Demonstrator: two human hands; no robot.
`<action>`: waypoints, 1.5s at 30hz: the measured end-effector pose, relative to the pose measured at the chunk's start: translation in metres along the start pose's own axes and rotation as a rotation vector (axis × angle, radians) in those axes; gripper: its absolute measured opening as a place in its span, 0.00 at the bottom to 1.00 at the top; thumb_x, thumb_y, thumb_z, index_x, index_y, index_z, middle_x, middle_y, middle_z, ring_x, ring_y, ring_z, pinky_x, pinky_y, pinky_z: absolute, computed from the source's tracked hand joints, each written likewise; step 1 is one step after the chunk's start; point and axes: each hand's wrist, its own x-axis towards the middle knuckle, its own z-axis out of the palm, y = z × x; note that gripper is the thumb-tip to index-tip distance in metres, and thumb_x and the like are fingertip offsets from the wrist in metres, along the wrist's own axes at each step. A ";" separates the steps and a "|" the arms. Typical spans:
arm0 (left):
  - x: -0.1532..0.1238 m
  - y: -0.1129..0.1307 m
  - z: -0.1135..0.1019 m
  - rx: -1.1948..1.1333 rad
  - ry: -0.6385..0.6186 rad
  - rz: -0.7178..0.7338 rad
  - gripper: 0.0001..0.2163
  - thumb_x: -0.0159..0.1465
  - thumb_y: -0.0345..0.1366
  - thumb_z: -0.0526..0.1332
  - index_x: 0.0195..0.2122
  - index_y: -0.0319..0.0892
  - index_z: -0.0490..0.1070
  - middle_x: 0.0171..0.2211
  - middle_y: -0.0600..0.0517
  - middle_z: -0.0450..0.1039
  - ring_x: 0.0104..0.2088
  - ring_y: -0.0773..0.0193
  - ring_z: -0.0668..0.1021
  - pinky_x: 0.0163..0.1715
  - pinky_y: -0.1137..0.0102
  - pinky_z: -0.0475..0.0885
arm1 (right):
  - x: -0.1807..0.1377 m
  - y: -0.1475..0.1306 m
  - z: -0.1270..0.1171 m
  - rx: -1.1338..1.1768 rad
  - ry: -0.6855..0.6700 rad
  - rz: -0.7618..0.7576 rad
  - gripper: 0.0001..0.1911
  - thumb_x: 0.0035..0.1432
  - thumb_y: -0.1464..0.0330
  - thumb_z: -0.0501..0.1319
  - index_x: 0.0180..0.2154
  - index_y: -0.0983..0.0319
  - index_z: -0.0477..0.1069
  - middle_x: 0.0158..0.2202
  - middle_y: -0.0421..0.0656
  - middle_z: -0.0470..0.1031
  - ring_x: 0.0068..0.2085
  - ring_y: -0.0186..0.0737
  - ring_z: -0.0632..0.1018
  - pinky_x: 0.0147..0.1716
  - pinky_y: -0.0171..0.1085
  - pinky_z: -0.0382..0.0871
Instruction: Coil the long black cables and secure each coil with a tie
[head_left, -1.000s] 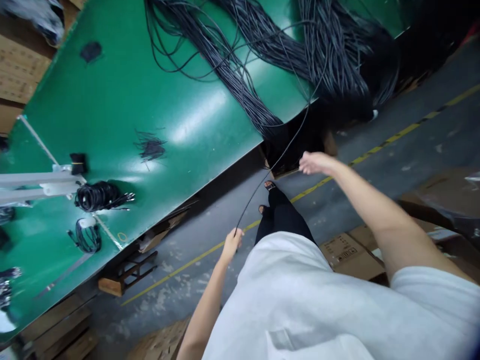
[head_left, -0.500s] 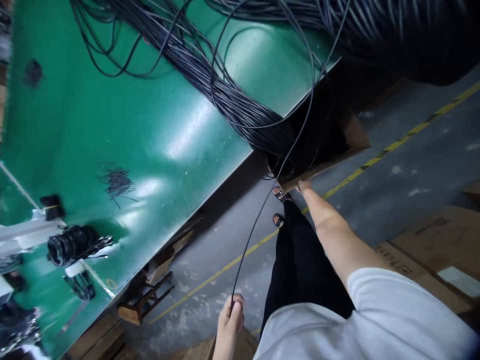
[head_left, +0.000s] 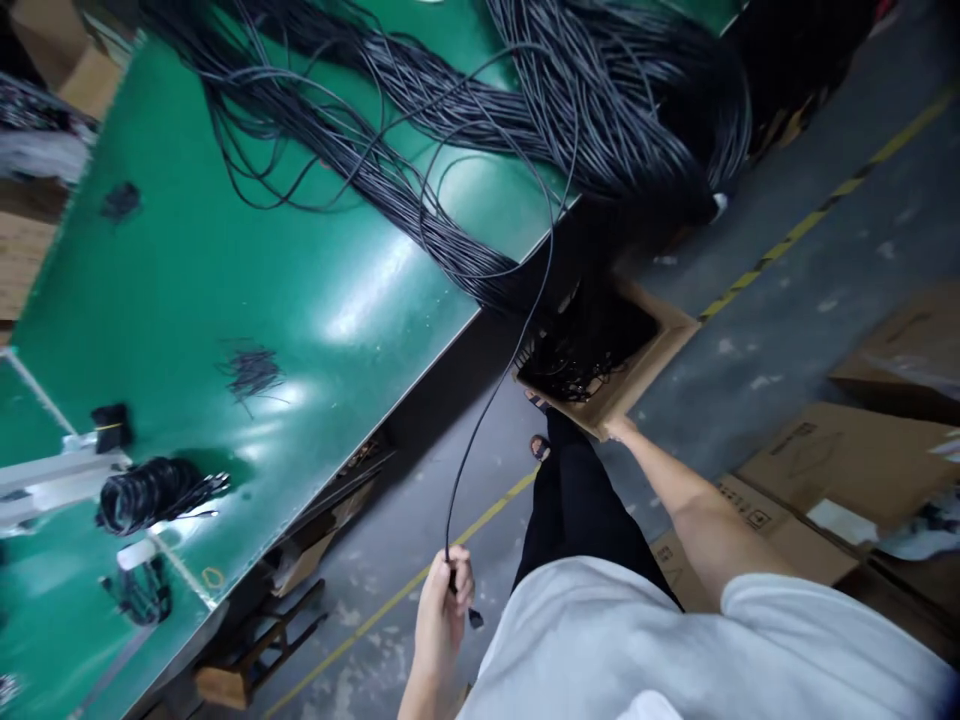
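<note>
The left hand (head_left: 444,610) has its grip closed on one thin black cable (head_left: 448,535), free near the grip but further from it lying in the tangled black cable heap (head_left: 615,120), while the right hand (head_left: 619,428) touches the open brown cardboard box (head_left: 637,385), its grip I cannot tell.

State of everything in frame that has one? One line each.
left hand, shut on single cable
single cable, curving up to cable pile
cable pile, loose, spilling over table edge
right hand, at cardboard box rim, grip unclear
cardboard box, open, dark cables inside
coiled bundle, wound, on table
</note>
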 end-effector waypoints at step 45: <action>-0.037 0.085 -0.001 -0.604 -0.515 0.188 0.11 0.65 0.37 0.62 0.34 0.32 0.76 0.16 0.62 0.50 0.12 0.82 0.49 0.11 0.83 0.45 | -0.110 -0.378 -0.045 -0.704 -0.591 -1.604 0.21 0.67 0.55 0.49 0.41 0.56 0.77 0.40 0.43 0.78 0.42 0.41 0.77 0.40 0.39 0.66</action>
